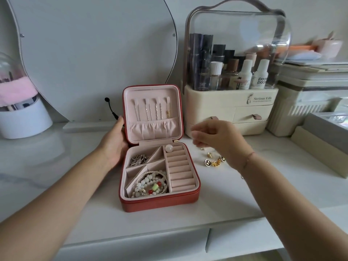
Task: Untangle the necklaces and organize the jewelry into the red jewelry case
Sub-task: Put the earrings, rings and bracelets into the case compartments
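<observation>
The person is working bare-armed, both forearms showing uncovered to the picture's lower edge, with the left hand (114,146) and the right hand (218,140) bare as well. The right wrist is wearing a thin reddish cord bracelet (249,155), sitting snug around it.

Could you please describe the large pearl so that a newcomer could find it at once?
Find the open red jewelry case on the white desk. Along its tray's right side runs a column of pink ring rolls; the large pearl sits at the far end, by the hinge. It is one big white ball, unlike the small-beaded bracelets nearby.
</observation>
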